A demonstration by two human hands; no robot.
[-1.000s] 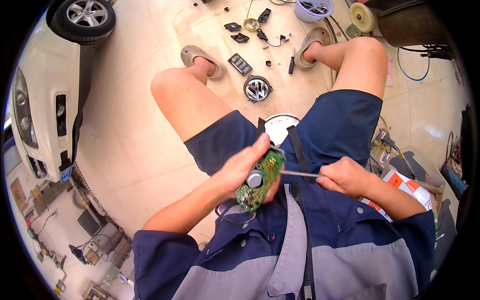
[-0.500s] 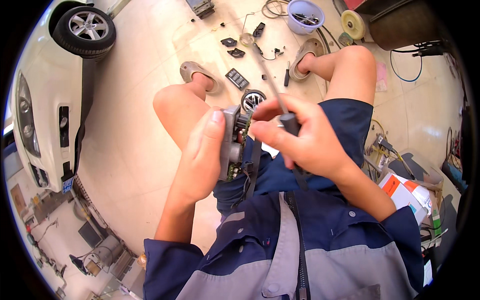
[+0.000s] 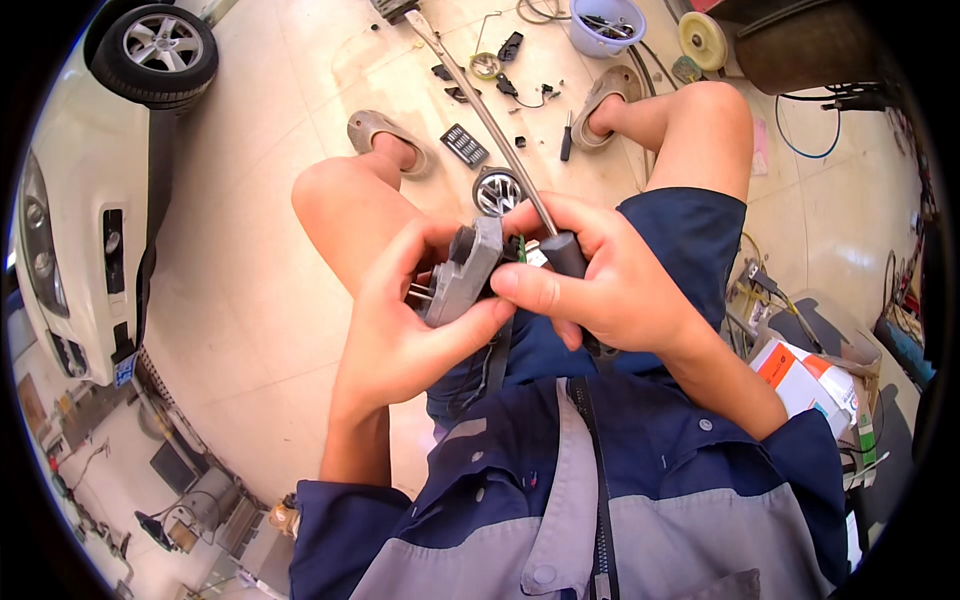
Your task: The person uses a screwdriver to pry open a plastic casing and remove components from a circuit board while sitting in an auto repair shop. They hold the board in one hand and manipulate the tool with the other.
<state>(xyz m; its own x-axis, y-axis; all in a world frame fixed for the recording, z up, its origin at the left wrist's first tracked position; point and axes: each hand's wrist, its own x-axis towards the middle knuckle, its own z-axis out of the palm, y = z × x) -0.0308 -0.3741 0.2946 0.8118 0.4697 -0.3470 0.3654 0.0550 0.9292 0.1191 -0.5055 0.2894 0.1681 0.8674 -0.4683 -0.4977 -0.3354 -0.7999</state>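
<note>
My left hand (image 3: 405,320) grips a grey electronic module (image 3: 462,270) with metal pins on its left side and a green circuit board edge behind it. It is held up close over my lap. My right hand (image 3: 600,280) touches the module's right side with its fingertips and also holds a screwdriver (image 3: 500,130), its black handle in the palm and its long metal shaft pointing up and away over the floor.
I sit with bare knees apart, sandals on my feet. On the tiled floor ahead lie a round chrome car emblem (image 3: 497,192), small black parts, a small screwdriver (image 3: 566,136) and a pale bowl (image 3: 606,27). A white car (image 3: 70,200) stands at left, boxes (image 3: 810,380) at right.
Both hands rose from my lap toward my face. The module was turned from its green board side to its grey housing side. The screwdriver swung from pointing left to pointing away.
</note>
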